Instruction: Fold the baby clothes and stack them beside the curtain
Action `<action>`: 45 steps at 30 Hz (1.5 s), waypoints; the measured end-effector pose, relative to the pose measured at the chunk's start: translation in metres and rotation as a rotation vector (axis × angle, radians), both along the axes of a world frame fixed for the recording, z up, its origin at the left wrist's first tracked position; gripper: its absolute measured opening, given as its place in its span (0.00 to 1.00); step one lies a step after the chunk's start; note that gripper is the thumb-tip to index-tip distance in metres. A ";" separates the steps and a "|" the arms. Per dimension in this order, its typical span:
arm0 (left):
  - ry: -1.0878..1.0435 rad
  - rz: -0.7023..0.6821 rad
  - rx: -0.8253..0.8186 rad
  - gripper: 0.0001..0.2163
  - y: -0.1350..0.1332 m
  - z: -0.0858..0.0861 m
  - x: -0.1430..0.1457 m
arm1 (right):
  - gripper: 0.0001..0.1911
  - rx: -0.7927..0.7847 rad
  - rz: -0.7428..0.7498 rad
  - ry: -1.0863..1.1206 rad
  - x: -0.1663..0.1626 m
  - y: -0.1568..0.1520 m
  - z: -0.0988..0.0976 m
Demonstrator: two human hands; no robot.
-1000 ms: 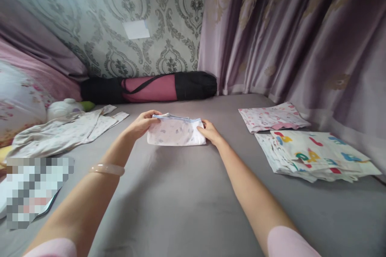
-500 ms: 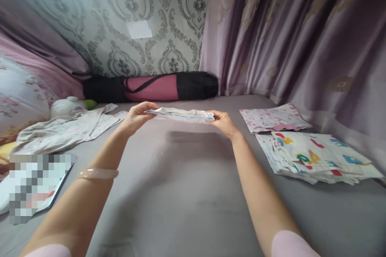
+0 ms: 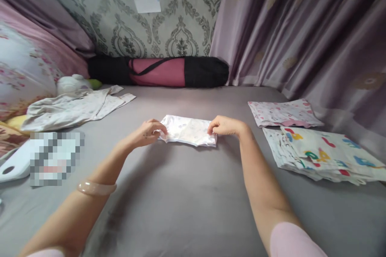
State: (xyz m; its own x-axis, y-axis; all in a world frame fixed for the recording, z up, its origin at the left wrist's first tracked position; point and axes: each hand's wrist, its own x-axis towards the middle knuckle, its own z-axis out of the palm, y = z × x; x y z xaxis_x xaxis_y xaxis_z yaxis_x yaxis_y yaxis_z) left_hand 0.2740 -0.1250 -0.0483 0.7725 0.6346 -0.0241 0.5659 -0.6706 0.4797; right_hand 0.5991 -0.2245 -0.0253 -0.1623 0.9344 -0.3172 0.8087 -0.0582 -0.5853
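A folded white garment (image 3: 188, 130) with a faint print lies spread flat at the middle of the grey bed sheet (image 3: 187, 192). My left hand (image 3: 148, 132) pinches its left end, thumb and fingers closed on the cloth. At the opposite end, my right hand (image 3: 225, 125) grips the right edge with bent fingers. Parts of the fingertips are hidden against the fabric. Whether the garment's whole underside touches the sheet, I cannot tell.
On the right lie a pink-patterned folded cloth (image 3: 285, 113) and a stack of folded printed clothes (image 3: 325, 150). Leftward are a loose pale garment (image 3: 75, 108), a plush toy (image 3: 72, 84) and a white board-like item (image 3: 15, 164). A long black-and-pink bag (image 3: 159, 72) lies along the wall.
Both hands have lowered the folded garment from an edge-on position in the air to the bed. Its broad face now shows. The view has tilted downward.
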 end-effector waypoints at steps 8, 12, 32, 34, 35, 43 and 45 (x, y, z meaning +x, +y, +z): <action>-0.060 0.050 0.358 0.23 -0.018 -0.039 0.051 | 0.29 0.518 0.002 -0.305 -0.091 0.010 -0.040; 0.066 0.073 0.420 0.26 -0.016 -0.061 0.062 | 0.31 0.517 0.012 -0.345 -0.107 0.009 -0.067; 0.070 -0.127 0.450 0.25 -0.014 -0.066 0.052 | 0.31 0.418 -0.030 -0.395 -0.085 -0.008 -0.068; 0.082 -0.123 0.414 0.26 -0.013 -0.066 0.052 | 0.31 0.415 -0.036 -0.404 -0.084 -0.010 -0.070; 0.089 -0.120 0.403 0.26 -0.013 -0.065 0.051 | 0.32 0.411 -0.033 -0.406 -0.084 -0.011 -0.071; 0.144 -0.015 0.385 0.29 -0.008 -0.060 0.032 | 0.33 0.385 -0.103 -0.421 -0.065 -0.025 -0.071; 0.150 -0.012 0.375 0.29 -0.007 -0.060 0.027 | 0.33 0.375 -0.095 -0.417 -0.061 -0.028 -0.071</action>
